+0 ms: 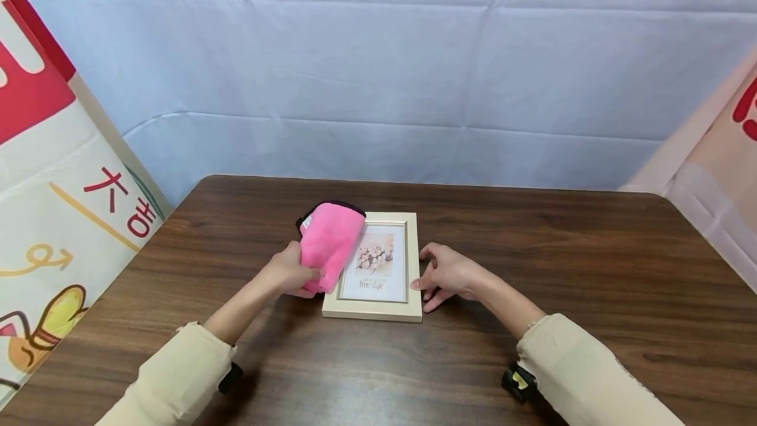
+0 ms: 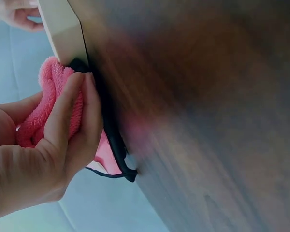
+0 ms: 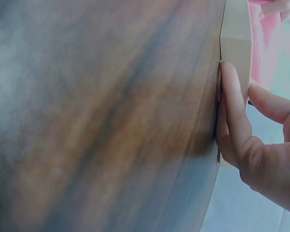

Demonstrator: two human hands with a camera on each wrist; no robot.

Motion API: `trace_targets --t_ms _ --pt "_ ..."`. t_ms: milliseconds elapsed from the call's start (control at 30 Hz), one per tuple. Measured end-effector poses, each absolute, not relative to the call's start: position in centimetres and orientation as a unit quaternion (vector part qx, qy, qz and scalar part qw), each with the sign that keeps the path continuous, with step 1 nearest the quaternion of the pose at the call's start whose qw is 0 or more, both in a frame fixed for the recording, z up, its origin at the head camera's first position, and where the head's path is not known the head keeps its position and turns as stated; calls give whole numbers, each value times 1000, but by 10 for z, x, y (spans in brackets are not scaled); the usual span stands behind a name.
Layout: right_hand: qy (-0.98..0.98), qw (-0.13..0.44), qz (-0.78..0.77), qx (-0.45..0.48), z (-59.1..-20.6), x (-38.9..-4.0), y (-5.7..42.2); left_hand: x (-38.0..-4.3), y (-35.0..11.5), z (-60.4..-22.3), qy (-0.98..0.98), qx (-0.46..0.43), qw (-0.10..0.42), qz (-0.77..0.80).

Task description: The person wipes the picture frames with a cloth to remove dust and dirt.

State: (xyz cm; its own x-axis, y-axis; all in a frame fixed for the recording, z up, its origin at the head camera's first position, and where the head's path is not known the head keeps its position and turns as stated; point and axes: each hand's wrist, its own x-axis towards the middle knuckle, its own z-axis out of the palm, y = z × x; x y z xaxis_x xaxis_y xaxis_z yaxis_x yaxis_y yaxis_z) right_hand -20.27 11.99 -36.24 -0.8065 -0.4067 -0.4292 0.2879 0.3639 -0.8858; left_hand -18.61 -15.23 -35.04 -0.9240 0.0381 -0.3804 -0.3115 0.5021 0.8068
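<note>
A cream picture frame lies flat on the brown wooden table, with a photo and the words "free style" under its glass. My left hand grips a pink cloth with a dark trim, and the cloth covers the frame's left side. In the left wrist view the fingers curl round the pink cloth beside the frame's edge. My right hand rests against the frame's right edge with loose fingers. In the right wrist view its fingertips press the frame's side.
A pale blue backdrop hangs behind the table. A printed banner stands at the left and another at the right. Bare tabletop extends on both sides of the frame.
</note>
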Motion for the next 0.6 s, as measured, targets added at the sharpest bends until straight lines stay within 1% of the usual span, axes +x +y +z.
trace_targets --t_ms 367,600 --pt "765 308 -564 -40 -363 -203 120 -154 -156 -350 850 -63 167 496" --pt "766 304 -565 -39 -364 -203 120 -144 -156 -352 845 -59 160 507"
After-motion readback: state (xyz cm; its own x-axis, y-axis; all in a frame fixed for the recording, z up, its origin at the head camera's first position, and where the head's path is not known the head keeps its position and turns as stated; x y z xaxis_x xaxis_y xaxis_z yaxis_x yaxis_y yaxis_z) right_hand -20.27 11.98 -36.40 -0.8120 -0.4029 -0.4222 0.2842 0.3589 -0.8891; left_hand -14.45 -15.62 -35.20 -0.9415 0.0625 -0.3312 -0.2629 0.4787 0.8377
